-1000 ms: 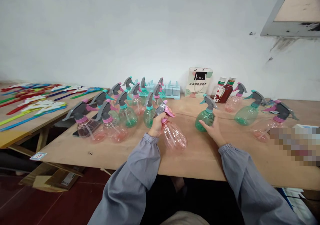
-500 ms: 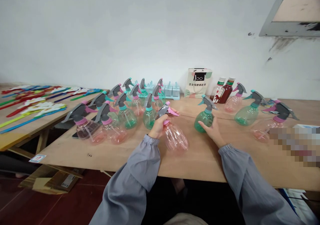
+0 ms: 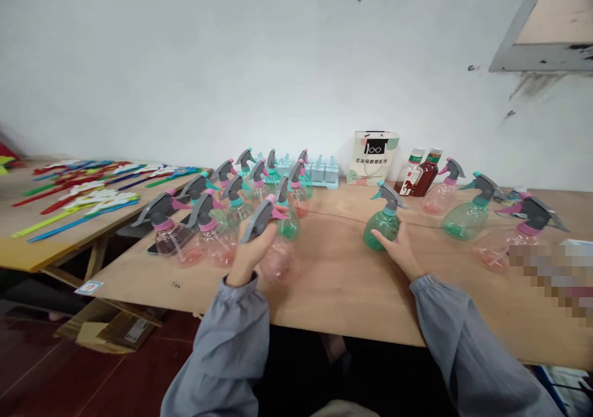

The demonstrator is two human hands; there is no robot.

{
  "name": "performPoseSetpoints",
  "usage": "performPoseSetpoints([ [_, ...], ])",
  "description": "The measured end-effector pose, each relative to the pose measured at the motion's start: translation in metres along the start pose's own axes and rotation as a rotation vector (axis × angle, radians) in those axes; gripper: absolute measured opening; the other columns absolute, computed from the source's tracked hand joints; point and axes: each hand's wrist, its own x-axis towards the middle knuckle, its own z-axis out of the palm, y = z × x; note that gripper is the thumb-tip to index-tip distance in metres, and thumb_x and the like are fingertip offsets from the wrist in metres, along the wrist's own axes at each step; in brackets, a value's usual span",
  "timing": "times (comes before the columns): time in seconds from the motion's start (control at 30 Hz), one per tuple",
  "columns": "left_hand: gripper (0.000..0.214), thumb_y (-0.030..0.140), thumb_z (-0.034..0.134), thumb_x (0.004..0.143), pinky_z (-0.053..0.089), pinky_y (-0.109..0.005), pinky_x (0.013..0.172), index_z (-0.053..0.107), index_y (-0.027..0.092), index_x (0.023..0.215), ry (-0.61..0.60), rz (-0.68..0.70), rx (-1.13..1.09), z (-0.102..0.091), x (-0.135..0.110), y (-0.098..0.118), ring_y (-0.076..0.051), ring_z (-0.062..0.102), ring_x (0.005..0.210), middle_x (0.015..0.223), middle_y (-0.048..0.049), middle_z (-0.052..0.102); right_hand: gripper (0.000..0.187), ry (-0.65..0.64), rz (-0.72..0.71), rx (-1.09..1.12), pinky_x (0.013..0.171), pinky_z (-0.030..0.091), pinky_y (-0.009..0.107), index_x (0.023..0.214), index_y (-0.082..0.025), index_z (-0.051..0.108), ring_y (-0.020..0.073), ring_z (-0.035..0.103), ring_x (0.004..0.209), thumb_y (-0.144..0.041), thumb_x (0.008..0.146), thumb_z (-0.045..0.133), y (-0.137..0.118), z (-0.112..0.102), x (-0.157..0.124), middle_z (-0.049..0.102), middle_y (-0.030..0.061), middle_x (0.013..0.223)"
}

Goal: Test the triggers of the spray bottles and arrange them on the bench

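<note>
My left hand is closed round the neck of a pink spray bottle with a grey and pink trigger head. That bottle is held beside a group of pink and green spray bottles on the left of the table. My right hand has its thumb and fingers round the body of a green spray bottle, which stands upright on the table. Farther right are two pink spray bottles, one at the back and one nearer, with a green one between them.
A patterned paper bag and two red-liquid bottles stand against the wall. Light blue moulds sit behind the spray bottles. A dark phone-like slab lies under the left group. The left table bears colourful strips.
My left hand has carried the pink spray bottle leftward, towards the group. My right hand stays on the green spray bottle. The whole view has shifted slightly.
</note>
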Motion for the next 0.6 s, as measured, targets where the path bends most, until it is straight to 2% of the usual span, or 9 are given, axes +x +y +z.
performPoseSetpoints([
  [0.07, 0.023, 0.021, 0.061, 0.067, 0.051, -0.027, 0.072, 0.072, 0.021, 0.087, 0.084, 0.083, 0.141, -0.020, 0.002, -0.003, -0.017, 0.064, 0.078, 0.074, 0.0006, 0.068, 0.095, -0.003, -0.012, 0.002, 0.105, 0.046, 0.057, 0.133, -0.017, 0.043, 0.0356, 0.058, 0.121, -0.070, 0.061, 0.077, 0.001, 0.002, -0.001, 0.058, 0.0203, 0.132],
  [0.13, 0.019, 0.024, 0.062, 0.069, 0.050, -0.027, 0.070, 0.072, 0.020, 0.085, 0.156, 0.082, 0.229, -0.030, 0.007, -0.011, -0.016, 0.061, 0.075, 0.068, 0.0017, 0.063, 0.093, 0.002, -0.035, 0.002, 0.106, 0.046, 0.056, 0.133, -0.018, 0.043, 0.0347, 0.058, 0.123, -0.069, 0.062, 0.077, 0.002, 0.003, -0.001, 0.057, 0.0191, 0.133],
  [0.2, 0.012, 0.028, 0.066, 0.069, 0.046, -0.025, 0.063, 0.069, 0.019, 0.077, 0.218, 0.054, 0.276, -0.031, 0.011, -0.021, -0.013, 0.055, 0.065, 0.059, 0.0038, 0.054, 0.093, 0.003, -0.052, 0.008, 0.106, 0.046, 0.056, 0.133, -0.019, 0.043, 0.0344, 0.057, 0.124, -0.069, 0.063, 0.077, 0.004, 0.005, -0.002, 0.056, 0.0189, 0.135],
  [0.27, 0.016, 0.033, 0.072, 0.067, 0.041, -0.024, 0.057, 0.065, 0.018, 0.068, 0.263, 0.040, 0.288, -0.027, 0.014, -0.027, -0.011, 0.047, 0.057, 0.056, 0.0054, 0.047, 0.093, 0.001, -0.059, 0.013, 0.107, 0.045, 0.056, 0.133, -0.018, 0.043, 0.0343, 0.056, 0.125, -0.070, 0.063, 0.076, 0.005, 0.006, -0.002, 0.056, 0.0189, 0.135],
  [0.37, 0.025, 0.039, 0.077, 0.065, 0.038, -0.023, 0.056, 0.064, 0.018, 0.069, 0.262, 0.068, 0.261, -0.017, 0.017, -0.030, -0.010, 0.045, 0.057, 0.058, 0.0057, 0.048, 0.092, -0.012, -0.063, 0.022, 0.107, 0.045, 0.056, 0.134, -0.019, 0.042, 0.0339, 0.057, 0.124, -0.069, 0.064, 0.076, 0.006, 0.006, -0.002, 0.056, 0.0182, 0.135],
  [0.5, 0.038, 0.043, 0.080, 0.066, 0.046, -0.026, 0.070, 0.067, 0.020, 0.093, 0.252, 0.143, 0.236, -0.010, 0.018, -0.030, -0.014, 0.058, 0.071, 0.077, 0.0016, 0.062, 0.092, -0.033, -0.038, 0.021, 0.104, 0.047, 0.056, 0.134, -0.019, 0.042, 0.0345, 0.059, 0.121, -0.067, 0.063, 0.078, 0.004, 0.007, -0.004, 0.058, 0.0187, 0.132],
  [0.6, 0.071, 0.048, 0.081, 0.065, 0.050, -0.033, 0.086, 0.054, 0.021, 0.124, 0.305, 0.243, 0.256, -0.011, 0.017, -0.034, -0.020, 0.065, 0.094, 0.105, -0.0056, 0.065, 0.092, -0.052, -0.028, 0.017, 0.104, 0.046, 0.056, 0.133, -0.019, 0.042, 0.0347, 0.059, 0.121, -0.067, 0.063, 0.078, 0.000, 0.007, -0.005, 0.058, 0.0190, 0.132],
])
